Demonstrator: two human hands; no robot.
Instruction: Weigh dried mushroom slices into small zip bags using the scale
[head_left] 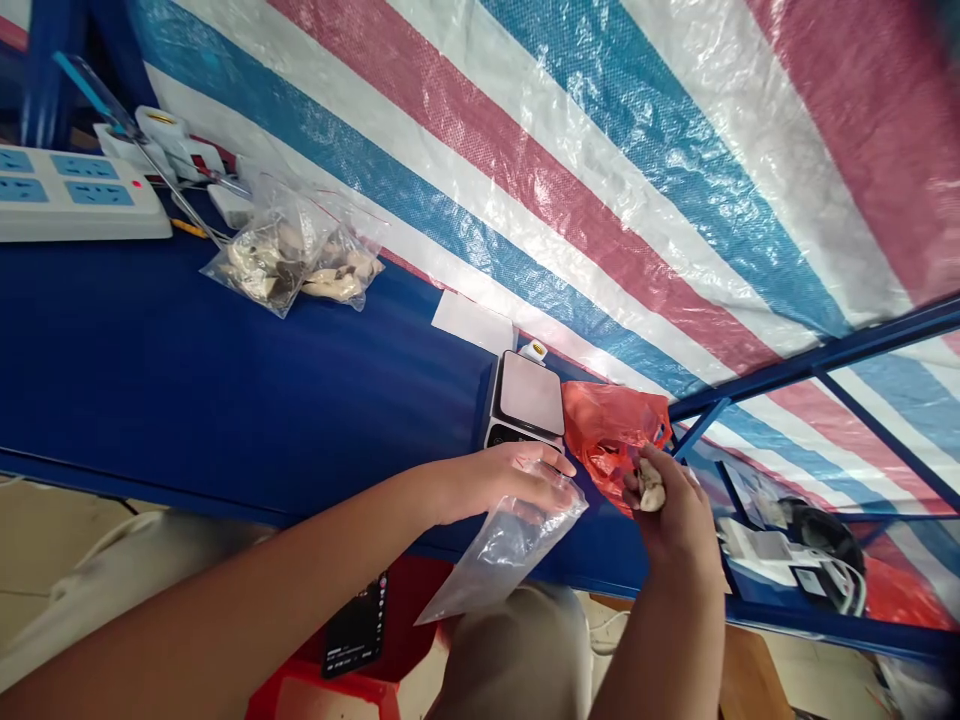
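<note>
Pale lump (651, 488) clamped in right hand (671, 525), fingers closed on it, beside digital scale (525, 392); left hand (499, 485) fingers together on clear plastic bag (506, 550); red plastic bag (611, 430) between scale and lump; filled bags (292, 262) past scale.

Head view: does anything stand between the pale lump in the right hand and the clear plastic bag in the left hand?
Nothing visible does. The pale lump in the right hand faces the clear plastic bag held by the left hand across an open gap; the red plastic bag lies behind it.
</note>
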